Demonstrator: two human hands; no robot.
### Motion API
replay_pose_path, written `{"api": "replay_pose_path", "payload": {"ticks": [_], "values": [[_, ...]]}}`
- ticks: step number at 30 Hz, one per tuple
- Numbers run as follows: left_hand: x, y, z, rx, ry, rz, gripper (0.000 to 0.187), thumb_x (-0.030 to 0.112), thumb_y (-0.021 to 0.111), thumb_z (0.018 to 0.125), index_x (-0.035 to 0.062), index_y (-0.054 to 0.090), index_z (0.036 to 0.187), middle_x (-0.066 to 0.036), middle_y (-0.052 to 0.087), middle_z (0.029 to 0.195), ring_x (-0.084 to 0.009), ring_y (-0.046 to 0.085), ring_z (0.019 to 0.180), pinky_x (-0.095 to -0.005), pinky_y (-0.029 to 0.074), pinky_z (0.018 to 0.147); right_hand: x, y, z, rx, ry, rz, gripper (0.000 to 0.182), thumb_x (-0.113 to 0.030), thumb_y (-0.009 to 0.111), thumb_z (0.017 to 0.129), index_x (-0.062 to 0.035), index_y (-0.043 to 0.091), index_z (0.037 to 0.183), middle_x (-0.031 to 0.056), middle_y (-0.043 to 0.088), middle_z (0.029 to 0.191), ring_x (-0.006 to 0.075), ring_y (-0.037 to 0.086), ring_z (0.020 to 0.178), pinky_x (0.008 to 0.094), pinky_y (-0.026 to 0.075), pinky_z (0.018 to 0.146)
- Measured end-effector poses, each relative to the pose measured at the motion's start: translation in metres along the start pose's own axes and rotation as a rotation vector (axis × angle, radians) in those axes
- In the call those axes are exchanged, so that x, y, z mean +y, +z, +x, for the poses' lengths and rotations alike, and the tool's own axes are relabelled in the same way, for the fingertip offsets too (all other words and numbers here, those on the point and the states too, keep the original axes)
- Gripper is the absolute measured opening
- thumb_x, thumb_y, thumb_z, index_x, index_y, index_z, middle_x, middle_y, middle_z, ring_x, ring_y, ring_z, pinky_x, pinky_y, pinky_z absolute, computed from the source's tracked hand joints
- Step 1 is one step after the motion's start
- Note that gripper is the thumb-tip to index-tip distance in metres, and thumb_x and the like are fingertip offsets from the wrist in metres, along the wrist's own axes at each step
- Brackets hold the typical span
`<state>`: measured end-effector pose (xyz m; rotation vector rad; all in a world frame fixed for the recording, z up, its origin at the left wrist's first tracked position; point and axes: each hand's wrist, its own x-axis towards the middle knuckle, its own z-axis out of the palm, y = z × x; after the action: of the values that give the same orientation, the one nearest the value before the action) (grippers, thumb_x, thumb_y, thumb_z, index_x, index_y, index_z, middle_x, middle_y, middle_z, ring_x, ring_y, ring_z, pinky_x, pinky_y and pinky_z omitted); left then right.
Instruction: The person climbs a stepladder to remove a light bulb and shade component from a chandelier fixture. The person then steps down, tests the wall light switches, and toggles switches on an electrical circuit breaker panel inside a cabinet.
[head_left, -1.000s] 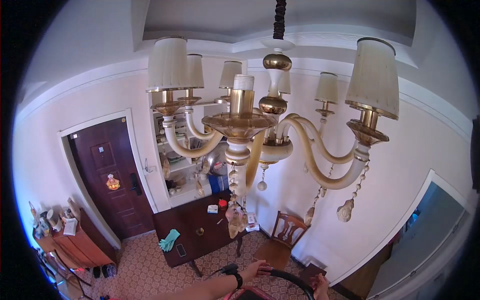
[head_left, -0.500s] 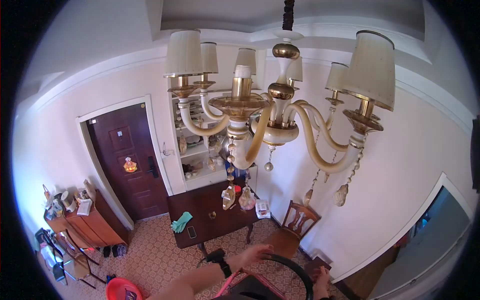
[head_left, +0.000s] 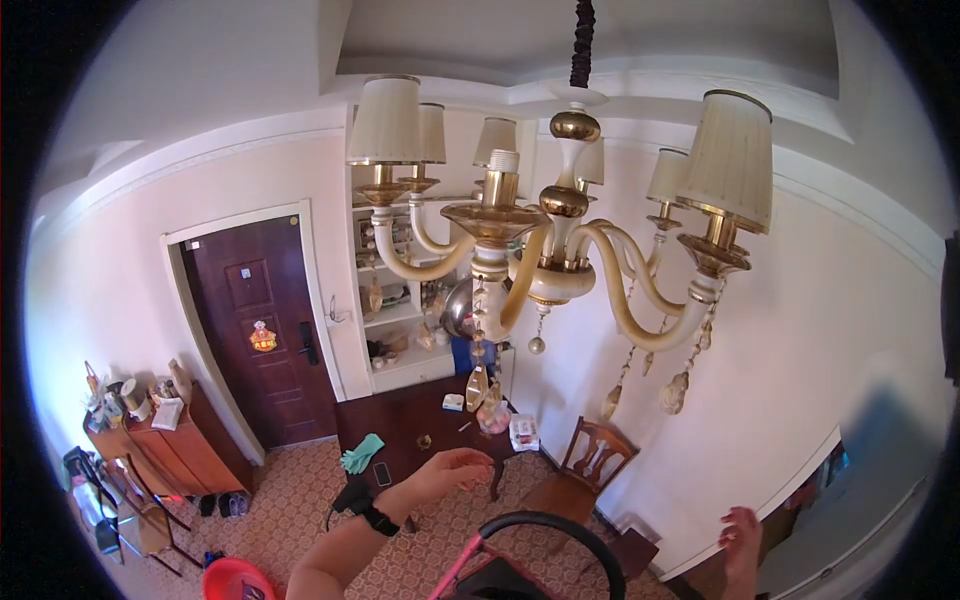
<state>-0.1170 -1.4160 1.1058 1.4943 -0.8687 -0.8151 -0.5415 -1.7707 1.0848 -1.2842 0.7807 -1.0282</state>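
Observation:
My left hand (head_left: 458, 469) is raised, its fingers loosely bent and apart, with nothing in it. A black band (head_left: 380, 520) is on that wrist, with a dark device (head_left: 350, 497) beside it. My right hand (head_left: 740, 535) is up at the lower right, fingers spread and slightly curled, holding nothing. Between the hands is a curved black rail (head_left: 560, 522) on a pinkish-red frame (head_left: 462, 565); neither hand touches it. Above hangs a chandelier (head_left: 555, 275) with pleated cream shades (head_left: 735, 160) and crystal drops. Its front arm carries a bare white socket (head_left: 503, 162) with no shade.
A dark table (head_left: 390, 420) below holds teal gloves (head_left: 362, 453), a phone (head_left: 382, 474) and small packages. A wooden chair (head_left: 590, 460) stands by the right wall. A red basin (head_left: 235, 580) is on the floor, and a cabinet (head_left: 190, 445) stands left of the door.
Both hands have come off the black rail: the left has moved up and left, the right out to the right. The view has shifted, so the chandelier appears slightly lower.

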Motion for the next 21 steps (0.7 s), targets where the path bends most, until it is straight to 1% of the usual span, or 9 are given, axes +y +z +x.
{"api": "replay_pose_path", "payload": {"ticks": [3,7,9,10,12,14,16,19,21], "values": [[0.019,-0.003,-0.011,0.028,0.051,0.071,0.035,0.023,0.06,0.092,0.005,0.056,0.122,-0.005,0.063,0.113,-0.0125,0.06,0.1,-0.0259,0.047,0.08,-0.069,-0.007,-0.007,0.003,-0.21,-0.009,0.027,-0.033,0.058,0.092,-0.0067,0.058,0.096,0.0026,0.059,0.077,0.0074,0.05,0.054,0.0205,0.039,0.045],[0.05,-0.001,-0.021,-0.094,0.087,0.078,0.033,0.02,0.061,0.091,0.0043,0.057,0.12,-0.005,0.064,0.112,-0.0139,0.059,0.103,-0.0268,0.047,0.082,-0.176,0.0,-0.042,-0.019,-0.498,-0.084,0.029,-0.035,0.058,0.093,-0.0066,0.058,0.101,-0.0004,0.059,0.078,0.0053,0.05,0.055,0.0189,0.039,0.047],[0.062,0.006,-0.021,-0.13,0.203,0.133,0.036,0.017,0.065,0.088,0.0021,0.057,0.12,-0.005,0.064,0.106,-0.01,0.059,0.095,-0.0256,0.049,0.078,-0.221,0.01,-0.056,-0.019,-0.63,-0.185,0.032,-0.036,0.057,0.093,-0.006,0.058,0.102,-0.0001,0.059,0.077,0.0053,0.05,0.056,0.0188,0.038,0.047],[0.069,0.013,-0.019,-0.162,0.2,0.131,0.036,0.017,0.065,0.088,0.0021,0.057,0.12,-0.005,0.064,0.106,-0.01,0.059,0.095,-0.0256,0.049,0.078,-0.243,0.017,-0.062,-0.013,-0.681,-0.243,0.033,-0.037,0.056,0.093,-0.0056,0.058,0.103,0.0004,0.059,0.076,0.0054,0.051,0.056,0.0187,0.038,0.046],[0.088,0.03,-0.016,-0.245,0.346,0.121,0.037,0.013,0.066,0.086,0.0014,0.057,0.121,-0.005,0.063,0.109,-0.0098,0.059,0.094,-0.026,0.049,0.079,-0.278,0.021,-0.063,-0.052,-0.72,-0.329,0.036,-0.039,0.055,0.093,-0.0048,0.057,0.105,0.001,0.059,0.074,0.0055,0.051,0.056,0.0188,0.038,0.045],[0.107,0.048,-0.007,-0.297,0.349,0.137,0.039,0.012,0.066,0.086,0.0018,0.055,0.122,-0.006,0.061,0.112,-0.01,0.058,0.095,-0.0262,0.049,0.081,-0.313,0.043,-0.066,-0.116,-0.777,-0.426,0.038,-0.04,0.055,0.093,-0.0042,0.057,0.105,0.0013,0.058,0.073,0.0053,0.05,0.054,0.0189,0.037,0.044],[0.12,0.07,0.006,-0.323,0.48,0.042,0.043,0.011,0.067,0.086,0.0025,0.053,0.126,-0.006,0.058,0.118,-0.0111,0.058,0.097,-0.0265,0.049,0.082,-0.341,0.066,-0.064,-0.169,-0.796,-0.495,0.039,-0.041,0.054,0.093,-0.0039,0.058,0.104,0.0016,0.058,0.073,0.0055,0.049,0.053,0.0185,0.037,0.044],[0.146,0.105,0.046,-0.288,0.638,-0.043,0.051,0.011,0.067,0.086,0.003,0.046,0.131,-0.008,0.055,0.124,-0.0132,0.055,0.104,-0.0268,0.048,0.082,-0.373,0.11,-0.057,-0.241,-0.801,-0.667,0.038,-0.042,0.055,0.092,-0.0052,0.059,0.103,0.0012,0.059,0.077,0.0055,0.051,0.058,0.0181,0.038,0.046],[0.17,0.127,0.077,-0.209,0.742,-0.091,0.055,0.014,0.067,0.086,0.0028,0.043,0.133,-0.009,0.054,0.125,-0.0154,0.053,0.108,-0.0286,0.047,0.084,-0.385,0.138,-0.045,-0.272,-0.81,-0.744,0.038,-0.042,0.056,0.092,-0.006,0.06,0.103,0.0009,0.059,0.079,0.0054,0.051,0.06,0.0179,0.039,0.047]]}}
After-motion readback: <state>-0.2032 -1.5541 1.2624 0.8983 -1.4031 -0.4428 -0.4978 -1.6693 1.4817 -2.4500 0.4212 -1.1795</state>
